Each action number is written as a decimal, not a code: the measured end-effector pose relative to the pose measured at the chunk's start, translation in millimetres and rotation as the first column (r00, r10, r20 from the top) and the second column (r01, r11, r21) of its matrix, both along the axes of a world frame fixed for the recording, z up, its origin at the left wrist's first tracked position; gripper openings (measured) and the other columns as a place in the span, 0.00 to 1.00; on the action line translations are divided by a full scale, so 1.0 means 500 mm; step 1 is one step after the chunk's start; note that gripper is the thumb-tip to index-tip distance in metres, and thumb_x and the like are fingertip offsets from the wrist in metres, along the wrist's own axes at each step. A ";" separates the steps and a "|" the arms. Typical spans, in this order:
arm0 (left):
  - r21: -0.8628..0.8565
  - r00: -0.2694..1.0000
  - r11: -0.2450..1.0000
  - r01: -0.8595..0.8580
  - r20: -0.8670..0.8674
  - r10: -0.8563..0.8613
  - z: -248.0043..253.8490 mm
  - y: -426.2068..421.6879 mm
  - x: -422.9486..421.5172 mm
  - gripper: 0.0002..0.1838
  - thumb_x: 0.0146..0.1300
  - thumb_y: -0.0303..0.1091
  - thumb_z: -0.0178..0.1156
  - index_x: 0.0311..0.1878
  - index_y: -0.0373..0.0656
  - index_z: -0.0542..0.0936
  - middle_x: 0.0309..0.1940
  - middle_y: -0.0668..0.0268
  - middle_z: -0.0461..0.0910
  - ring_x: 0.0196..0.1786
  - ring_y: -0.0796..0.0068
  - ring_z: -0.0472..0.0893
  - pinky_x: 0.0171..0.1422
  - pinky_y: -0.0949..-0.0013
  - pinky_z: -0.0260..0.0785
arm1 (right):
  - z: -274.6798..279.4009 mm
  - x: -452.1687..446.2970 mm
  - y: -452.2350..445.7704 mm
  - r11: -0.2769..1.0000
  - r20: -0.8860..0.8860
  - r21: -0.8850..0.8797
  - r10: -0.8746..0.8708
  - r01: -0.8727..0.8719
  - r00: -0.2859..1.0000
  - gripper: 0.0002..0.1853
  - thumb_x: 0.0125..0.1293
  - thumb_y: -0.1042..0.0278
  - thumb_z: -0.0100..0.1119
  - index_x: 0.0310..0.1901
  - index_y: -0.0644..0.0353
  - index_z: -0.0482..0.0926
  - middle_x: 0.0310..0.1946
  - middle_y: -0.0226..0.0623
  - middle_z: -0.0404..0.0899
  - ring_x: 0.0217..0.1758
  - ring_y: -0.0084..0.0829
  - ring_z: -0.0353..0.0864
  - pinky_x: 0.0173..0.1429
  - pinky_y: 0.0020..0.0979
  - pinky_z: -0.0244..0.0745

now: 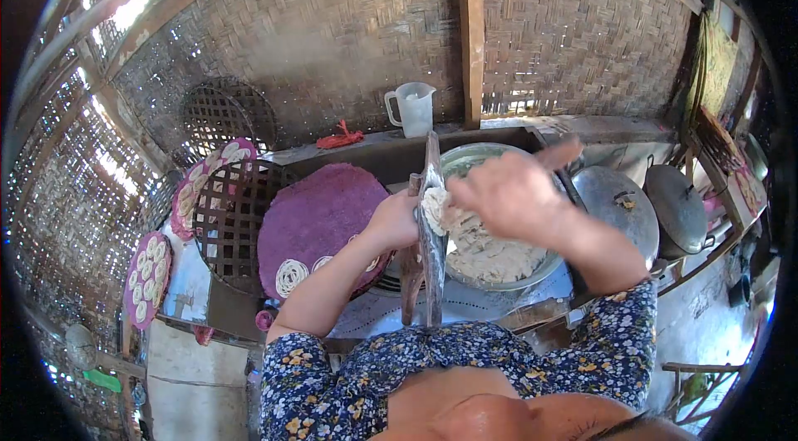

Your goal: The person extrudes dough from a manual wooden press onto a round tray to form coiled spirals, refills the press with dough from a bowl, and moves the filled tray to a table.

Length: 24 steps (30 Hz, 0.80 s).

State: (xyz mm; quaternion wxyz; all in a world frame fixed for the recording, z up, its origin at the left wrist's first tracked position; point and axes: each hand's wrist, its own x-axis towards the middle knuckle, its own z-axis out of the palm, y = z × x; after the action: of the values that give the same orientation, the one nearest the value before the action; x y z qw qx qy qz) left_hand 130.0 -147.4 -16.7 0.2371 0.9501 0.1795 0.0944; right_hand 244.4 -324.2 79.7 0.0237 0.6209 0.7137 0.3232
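From where I stand, the purple mat [320, 208] sits at nine o'clock of the wooden press [433, 275], the bowl [455, 162] at three. The right hand [507, 196] blurs beside the press; I can't tell whether it grips anything. The left hand [394, 221] wraps the press. The dough lump [432, 206] sits on it, apparently being loaded; the next move likely calls for steadiness and a firm push.

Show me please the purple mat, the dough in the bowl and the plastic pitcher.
Purple mat [320, 212]: head view, bare upper surface.
Dough [496, 256]: head view, exposed top.
Plastic pitcher [415, 112]: head view, side wall.
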 end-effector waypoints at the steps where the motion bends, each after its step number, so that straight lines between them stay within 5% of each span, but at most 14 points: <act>1: -0.038 1.000 0.999 -0.003 -0.008 0.003 0.003 -0.002 0.002 0.23 0.47 0.48 0.59 0.44 0.45 0.79 0.42 0.51 0.77 0.46 0.51 0.76 0.51 0.58 0.68 | -0.028 -0.008 -0.003 0.995 0.019 0.079 0.054 -0.055 0.998 0.09 0.48 0.64 0.56 0.33 0.52 0.76 0.22 0.28 0.72 0.28 0.30 0.75 0.31 0.33 0.68; 3: -0.111 1.000 0.994 -0.015 -0.018 0.013 0.014 -0.002 0.003 0.23 0.48 0.49 0.58 0.45 0.45 0.79 0.41 0.51 0.78 0.46 0.51 0.76 0.51 0.58 0.68 | -0.070 -0.016 -0.002 0.956 0.076 0.234 0.162 -0.176 0.984 0.07 0.49 0.67 0.54 0.32 0.53 0.73 0.21 0.29 0.70 0.28 0.30 0.75 0.31 0.33 0.69; 6: -0.066 0.999 0.998 -0.019 0.038 0.022 -0.014 0.028 0.011 0.24 0.48 0.51 0.58 0.46 0.46 0.78 0.41 0.52 0.78 0.46 0.52 0.77 0.51 0.60 0.68 | -0.066 0.037 -0.007 0.949 -0.155 0.205 0.272 -0.239 0.950 0.07 0.48 0.69 0.54 0.31 0.52 0.73 0.21 0.28 0.68 0.28 0.30 0.75 0.31 0.33 0.69; 12: -0.156 0.999 0.988 -0.003 0.036 0.008 -0.001 0.067 0.013 0.24 0.50 0.47 0.62 0.49 0.45 0.76 0.45 0.58 0.79 0.48 0.62 0.78 0.52 0.66 0.68 | -0.026 0.124 -0.087 0.948 -0.530 0.308 0.099 0.082 0.842 0.09 0.46 0.63 0.64 0.28 0.54 0.76 0.21 0.31 0.74 0.25 0.34 0.77 0.29 0.33 0.72; 16: -0.377 0.995 0.926 0.011 0.096 0.027 -0.022 0.083 0.017 0.21 0.49 0.35 0.66 0.48 0.43 0.77 0.44 0.66 0.79 0.44 0.74 0.78 0.51 0.70 0.69 | -0.072 0.161 -0.083 0.917 -0.665 0.318 0.033 0.242 0.746 0.11 0.46 0.68 0.66 0.30 0.61 0.77 0.24 0.38 0.77 0.26 0.32 0.79 0.31 0.29 0.73; 17: -0.599 0.990 0.800 -0.007 0.110 0.092 -0.024 0.078 0.025 0.20 0.48 0.30 0.66 0.47 0.43 0.77 0.43 0.67 0.78 0.43 0.77 0.77 0.49 0.70 0.71 | -0.086 0.163 -0.077 0.945 -0.671 0.277 0.059 0.176 0.739 0.11 0.48 0.67 0.66 0.32 0.61 0.78 0.24 0.38 0.78 0.27 0.33 0.79 0.31 0.30 0.73; 20: -0.550 0.981 0.829 0.103 0.195 0.008 -0.038 0.096 0.028 0.19 0.50 0.29 0.65 0.47 0.43 0.77 0.43 0.66 0.78 0.43 0.75 0.78 0.48 0.71 0.72 | -0.104 0.152 -0.075 0.980 -0.708 0.177 0.066 0.086 0.704 0.11 0.49 0.66 0.65 0.32 0.61 0.78 0.24 0.39 0.78 0.28 0.34 0.80 0.32 0.31 0.73; 22: -0.558 0.982 0.824 0.096 0.188 0.013 -0.043 0.110 0.028 0.21 0.49 0.38 0.64 0.49 0.45 0.77 0.45 0.64 0.78 0.45 0.71 0.78 0.50 0.69 0.70 | -0.099 0.151 -0.080 0.990 -0.713 0.139 0.080 0.028 0.696 0.12 0.50 0.64 0.65 0.33 0.61 0.77 0.25 0.40 0.78 0.28 0.37 0.79 0.33 0.32 0.73; 24: -0.257 0.997 0.966 0.035 0.074 -0.016 -0.002 0.078 0.008 0.26 0.52 0.50 0.59 0.51 0.46 0.76 0.48 0.59 0.77 0.50 0.63 0.77 0.54 0.67 0.67 | -0.071 0.137 -0.089 0.994 -0.733 0.107 0.068 0.015 0.677 0.12 0.50 0.63 0.65 0.33 0.61 0.77 0.26 0.40 0.78 0.29 0.39 0.79 0.33 0.33 0.73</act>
State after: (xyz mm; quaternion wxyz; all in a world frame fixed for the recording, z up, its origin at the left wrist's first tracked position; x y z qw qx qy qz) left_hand 133.9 -108.4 -17.8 0.3664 0.9093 0.1694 0.1008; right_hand 312.7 -368.6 44.2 -0.3020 0.6883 0.6543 0.0836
